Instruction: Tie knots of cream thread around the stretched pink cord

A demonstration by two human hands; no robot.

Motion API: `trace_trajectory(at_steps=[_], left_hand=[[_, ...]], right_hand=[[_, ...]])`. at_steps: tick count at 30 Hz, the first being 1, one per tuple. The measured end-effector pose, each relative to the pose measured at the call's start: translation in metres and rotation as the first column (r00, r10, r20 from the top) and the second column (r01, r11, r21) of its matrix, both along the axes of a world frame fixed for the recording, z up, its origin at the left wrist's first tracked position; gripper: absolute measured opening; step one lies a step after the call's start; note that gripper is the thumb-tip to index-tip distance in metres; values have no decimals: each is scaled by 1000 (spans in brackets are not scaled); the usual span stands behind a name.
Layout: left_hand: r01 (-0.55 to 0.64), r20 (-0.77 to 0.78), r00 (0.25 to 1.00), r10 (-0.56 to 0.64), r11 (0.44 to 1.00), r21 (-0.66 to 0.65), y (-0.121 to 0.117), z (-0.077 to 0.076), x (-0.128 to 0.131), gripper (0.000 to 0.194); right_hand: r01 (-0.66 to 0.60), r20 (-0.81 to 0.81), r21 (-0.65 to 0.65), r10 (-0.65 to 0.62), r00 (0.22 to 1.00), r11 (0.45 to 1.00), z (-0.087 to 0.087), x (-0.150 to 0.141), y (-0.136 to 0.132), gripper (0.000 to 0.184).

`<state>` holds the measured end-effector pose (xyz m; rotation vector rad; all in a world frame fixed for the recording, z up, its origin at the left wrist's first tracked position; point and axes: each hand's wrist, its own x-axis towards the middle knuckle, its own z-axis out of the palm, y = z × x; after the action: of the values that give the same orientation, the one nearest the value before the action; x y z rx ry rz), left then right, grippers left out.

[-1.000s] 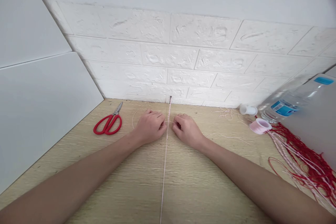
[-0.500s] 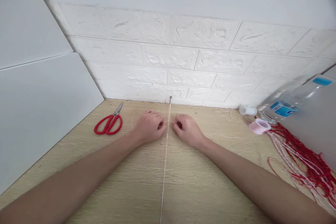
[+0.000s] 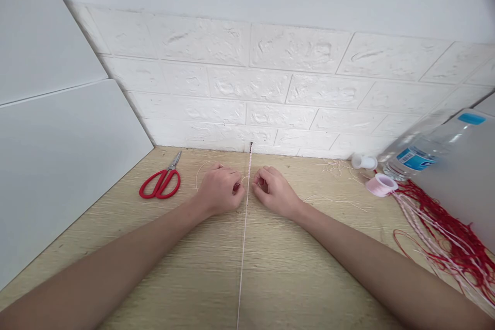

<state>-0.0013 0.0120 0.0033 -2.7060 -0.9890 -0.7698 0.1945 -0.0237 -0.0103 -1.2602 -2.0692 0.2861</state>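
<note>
A thin pink cord (image 3: pixel 242 263) runs taut from a small dark fixing at the wall's foot down past the bottom of the view. Its upper stretch is a braided, knotted section (image 3: pixel 249 162). Left of the cord, my left hand (image 3: pixel 222 188) is closed in a pinch on a fine pale thread (image 3: pixel 245 179) that reaches the cord just below the knots. A loop of thread curves out behind this hand. Close to the cord's right side, my right hand (image 3: pixel 276 191) has thumb and fingers curled together; whatever lies between those fingertips is too small to make out.
Red-handled scissors (image 3: pixel 160 184) lie at left. On the right are a white spool (image 3: pixel 364 161), a pink thread spool (image 3: pixel 381 185), a water bottle (image 3: pixel 419 157) and a heap of red and pink cords (image 3: pixel 456 237). Loose thread scraps lie nearby. A white brick-patterned wall (image 3: pixel 266 87) bounds the back.
Half a second ago the thread bridged both hands across the cord; now it shows only between my left hand and the cord. My right hand has shifted slightly left, towards the cord.
</note>
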Motion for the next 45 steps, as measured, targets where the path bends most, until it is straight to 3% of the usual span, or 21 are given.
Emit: trace_trajectory(at_steps=[10, 22, 31, 38, 45], left_hand=[[134, 56, 989, -134, 991, 13, -9, 0, 3, 31], [318, -1, 948, -318, 946, 60, -20, 2, 10, 32], [355, 10, 934, -356, 934, 50, -20, 1, 10, 33], [381, 6, 924, -381, 924, 40, -20, -1, 11, 32], [396, 10, 917, -399, 913, 93, -20, 0, 12, 32]], right_hand=[[-67, 18, 44, 66, 998, 997, 0, 1, 2, 32], [-117, 11, 8, 117, 993, 993, 2, 0, 0, 34], [-118, -3, 1, 118, 993, 993, 0, 0, -1, 35], [-168, -24, -28, 167, 986, 985, 3, 1, -2, 25], [-183, -53, -33, 181, 982, 983, 2, 0, 0, 35]])
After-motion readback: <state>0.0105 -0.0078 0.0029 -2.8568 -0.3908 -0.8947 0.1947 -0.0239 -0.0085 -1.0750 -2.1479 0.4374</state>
